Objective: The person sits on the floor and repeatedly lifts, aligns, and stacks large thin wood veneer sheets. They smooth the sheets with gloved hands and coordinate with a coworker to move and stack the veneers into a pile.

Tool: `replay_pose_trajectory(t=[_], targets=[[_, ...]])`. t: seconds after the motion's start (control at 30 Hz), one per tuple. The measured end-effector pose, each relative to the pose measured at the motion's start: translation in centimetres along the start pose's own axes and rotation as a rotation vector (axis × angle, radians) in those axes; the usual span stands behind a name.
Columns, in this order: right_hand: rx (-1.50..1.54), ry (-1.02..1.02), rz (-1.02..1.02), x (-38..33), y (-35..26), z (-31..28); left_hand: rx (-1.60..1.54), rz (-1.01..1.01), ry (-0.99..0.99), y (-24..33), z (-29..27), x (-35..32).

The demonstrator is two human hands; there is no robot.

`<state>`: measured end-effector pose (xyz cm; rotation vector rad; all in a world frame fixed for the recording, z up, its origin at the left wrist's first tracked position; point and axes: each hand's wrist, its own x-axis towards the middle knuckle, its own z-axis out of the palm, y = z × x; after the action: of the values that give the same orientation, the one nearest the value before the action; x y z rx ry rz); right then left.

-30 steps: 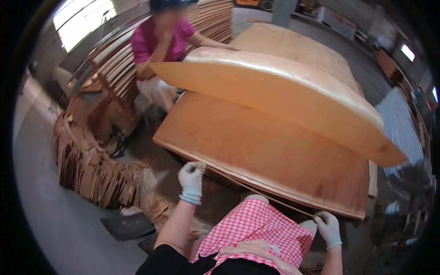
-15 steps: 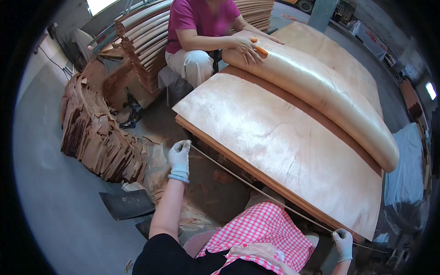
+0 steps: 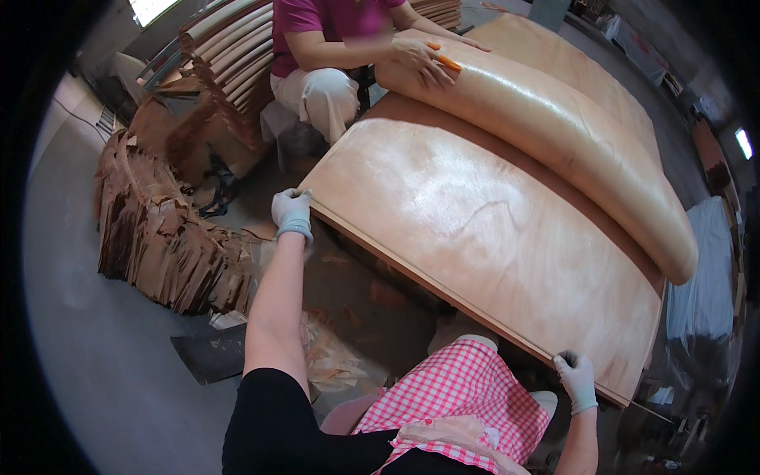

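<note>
A long thin pale strip [image 3: 443, 287], perhaps of wood, runs between my gloved hands along the near edge of a large wood veneer sheet [image 3: 467, 214]. My left hand [image 3: 292, 212] pinches it at the sheet's near left corner. Farther right along the edge, my right hand [image 3: 576, 380] has its fingers closed on the strip. A tail of the strip sticks out past the right corner. The far part of the sheet is curled over into a thick roll [image 3: 554, 131]. A co-worker's hand [image 3: 426, 63], with an orange tool [image 3: 448, 62], rests on the roll.
Stacked brown veneer pieces [image 3: 158, 237] stand on the floor at left, near a dark flat piece [image 3: 210, 354]. Scraps [image 3: 336, 356] litter the floor beside me. Behind the crouching co-worker [image 3: 324, 103] curved sheets [image 3: 237, 63] are piled. Plastic-wrapped goods [image 3: 701, 277] stand at right.
Both my hands have moved forward and up, bringing the strip from in front of the sheet to its near edge. The co-worker's hands stay on the roll. My view has shifted slightly.
</note>
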<state>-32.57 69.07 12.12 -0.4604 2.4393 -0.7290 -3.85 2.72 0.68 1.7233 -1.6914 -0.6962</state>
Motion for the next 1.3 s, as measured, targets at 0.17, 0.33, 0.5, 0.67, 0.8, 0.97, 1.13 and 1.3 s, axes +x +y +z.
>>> replay_pose_trajectory(t=[0.17, 0.33, 0.5, 0.67, 0.8, 0.97, 1.13, 1.3], targets=[[-0.071, -0.033, 0.001, 1.2, -1.2, 0.8, 0.225, 0.038, -0.050, -0.4, 0.4, 1.2], [-0.097, -0.197, 0.120, 4.1, 1.0, 1.9, 0.359, 0.105, -0.071, -2.6, 0.0, 2.6], [-0.200, -0.018, 0.177, 3.4, 6.0, -2.7, 0.415, -0.049, -0.031, 0.8, 1.2, 0.1], [-0.329, 0.012, 0.216, 4.2, 8.5, -2.9, 0.508, -0.056, 0.009, -0.4, 0.2, 1.1], [-0.257, -0.032, 0.295, 3.8, 9.4, -2.4, 0.801, 0.007, 0.176, 4.0, 1.8, -2.5], [-0.296, 0.073, 0.164, 3.9, 11.1, -1.4, 0.291, 0.726, -0.223, 9.9, 9.7, -22.7], [-0.259, 0.093, 0.183, 3.7, 10.8, -1.4, 0.272, 1.179, -0.782, 18.9, 12.0, -51.4], [-0.118, 0.085, 0.050, 2.7, 13.8, -3.7, 0.331, 1.081, -0.872, 19.2, 14.5, -54.1]])
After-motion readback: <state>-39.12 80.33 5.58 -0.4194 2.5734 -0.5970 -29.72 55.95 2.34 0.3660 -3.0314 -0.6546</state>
